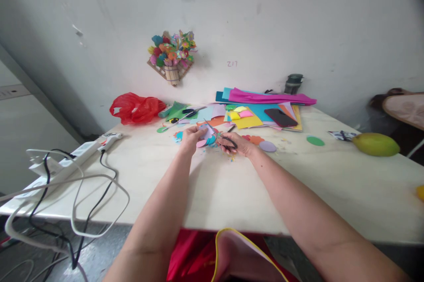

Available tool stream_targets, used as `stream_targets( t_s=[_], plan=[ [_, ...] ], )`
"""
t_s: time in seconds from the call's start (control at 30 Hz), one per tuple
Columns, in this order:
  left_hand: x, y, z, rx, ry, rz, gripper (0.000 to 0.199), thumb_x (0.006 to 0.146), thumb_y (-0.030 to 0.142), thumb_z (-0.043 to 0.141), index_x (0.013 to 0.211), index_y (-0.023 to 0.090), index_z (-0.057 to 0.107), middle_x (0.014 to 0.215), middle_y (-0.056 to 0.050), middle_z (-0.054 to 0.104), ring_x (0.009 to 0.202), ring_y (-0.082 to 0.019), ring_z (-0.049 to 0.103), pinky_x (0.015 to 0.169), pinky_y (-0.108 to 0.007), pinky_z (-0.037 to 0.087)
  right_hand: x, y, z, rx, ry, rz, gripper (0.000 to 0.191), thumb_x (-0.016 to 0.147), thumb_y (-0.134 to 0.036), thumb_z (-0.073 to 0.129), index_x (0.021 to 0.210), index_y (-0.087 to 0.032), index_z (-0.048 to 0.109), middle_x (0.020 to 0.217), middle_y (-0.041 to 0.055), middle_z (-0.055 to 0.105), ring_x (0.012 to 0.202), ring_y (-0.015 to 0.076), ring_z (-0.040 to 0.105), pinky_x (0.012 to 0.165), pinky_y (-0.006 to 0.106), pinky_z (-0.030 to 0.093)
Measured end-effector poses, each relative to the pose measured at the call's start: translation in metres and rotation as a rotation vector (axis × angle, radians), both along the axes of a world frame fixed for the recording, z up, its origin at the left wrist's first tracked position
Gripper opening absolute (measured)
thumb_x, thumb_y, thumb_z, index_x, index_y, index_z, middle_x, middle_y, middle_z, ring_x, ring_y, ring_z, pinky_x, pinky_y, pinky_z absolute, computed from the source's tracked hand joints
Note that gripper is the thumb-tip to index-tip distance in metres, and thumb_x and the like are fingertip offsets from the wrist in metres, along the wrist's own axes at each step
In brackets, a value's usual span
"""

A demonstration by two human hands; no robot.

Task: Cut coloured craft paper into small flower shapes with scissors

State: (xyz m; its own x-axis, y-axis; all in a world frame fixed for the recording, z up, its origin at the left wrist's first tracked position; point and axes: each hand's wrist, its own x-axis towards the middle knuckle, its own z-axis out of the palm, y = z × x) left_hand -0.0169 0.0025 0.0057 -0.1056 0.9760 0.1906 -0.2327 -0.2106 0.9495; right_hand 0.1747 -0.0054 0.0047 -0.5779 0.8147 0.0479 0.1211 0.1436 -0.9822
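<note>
Between the thumb and fingers of my left hand (192, 136) is a piece of lilac paper (208, 132). My right hand (236, 143) is closed around the black handles of a pair of scissors (229, 141), whose blades point up and left beside the lilac paper. Blue, pink and other coloured paper cutouts lie on the table under and around both hands, partly hidden by them. Right of my right hand rest a lilac paper oval (267, 146) and an orange scalloped cutout (257, 140). Small paper scraps are scattered below the scissors.
Behind my hands lie coloured sheets (212, 112), another pair of scissors (190, 113) and a phone (281, 118). A red plastic bag (137, 107) sits back left. Power strips (71, 165) with looping cables occupy the left edge. A yellow-green fruit (376, 144) lies at the right.
</note>
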Motion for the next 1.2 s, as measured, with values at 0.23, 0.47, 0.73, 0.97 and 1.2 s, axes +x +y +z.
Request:
stream_targets(
  t_s=[0.23,0.47,0.73,0.97,1.2],
  plan=[
    [0.000,0.000,0.001,-0.012,0.014,0.010,0.042,0.040,0.040,0.088,0.053,0.014,0.058,0.052,-0.002,0.060,0.046,-0.011,0.055,0.045,-0.023,0.041,-0.001,-0.001,0.002,-0.008,0.002,-0.020,0.038,0.069,-0.049,0.068,0.068,-0.016,0.050,0.052,-0.0015,0.056,0.038,0.0058,0.045,0.032,0.019,0.017],
    [0.000,0.000,0.001,-0.024,0.002,-0.002,0.043,0.040,0.040,0.088,0.053,0.015,0.057,0.051,-0.002,0.059,0.046,-0.012,0.054,0.046,-0.023,0.042,-0.001,-0.003,0.005,-0.058,0.000,-0.037,0.030,0.070,-0.040,0.070,0.066,-0.016,0.053,0.049,-0.0024,0.056,0.037,0.0059,0.044,0.033,0.018,0.024],
    [0.004,0.001,-0.002,-0.046,-0.089,0.009,0.040,0.039,0.035,0.088,0.054,0.015,0.058,0.050,0.000,0.057,0.046,-0.009,0.051,0.047,-0.022,0.043,-0.003,0.003,-0.004,-0.056,0.057,-0.057,0.030,0.070,-0.041,0.071,0.071,-0.016,0.054,0.052,-0.0027,0.058,0.037,0.0059,0.047,0.032,0.018,0.020],
    [0.015,0.000,-0.002,-0.051,-0.167,0.112,0.039,0.040,0.034,0.086,0.057,0.015,0.057,0.054,0.000,0.059,0.051,-0.011,0.056,0.053,-0.024,0.046,-0.009,0.003,-0.008,-0.062,0.141,-0.093,0.036,0.068,-0.046,0.074,0.074,-0.016,0.054,0.054,-0.0035,0.057,0.038,0.0056,0.048,0.031,0.017,0.017],
    [0.030,-0.004,-0.003,0.004,-0.206,0.224,0.042,0.043,0.042,0.084,0.056,0.016,0.054,0.052,0.004,0.054,0.050,-0.009,0.051,0.055,-0.024,0.045,-0.020,-0.006,-0.005,-0.089,0.233,-0.184,0.039,0.071,-0.051,0.071,0.073,-0.016,0.054,0.056,-0.0020,0.057,0.039,0.0058,0.047,0.031,0.016,0.019]
  ],
)
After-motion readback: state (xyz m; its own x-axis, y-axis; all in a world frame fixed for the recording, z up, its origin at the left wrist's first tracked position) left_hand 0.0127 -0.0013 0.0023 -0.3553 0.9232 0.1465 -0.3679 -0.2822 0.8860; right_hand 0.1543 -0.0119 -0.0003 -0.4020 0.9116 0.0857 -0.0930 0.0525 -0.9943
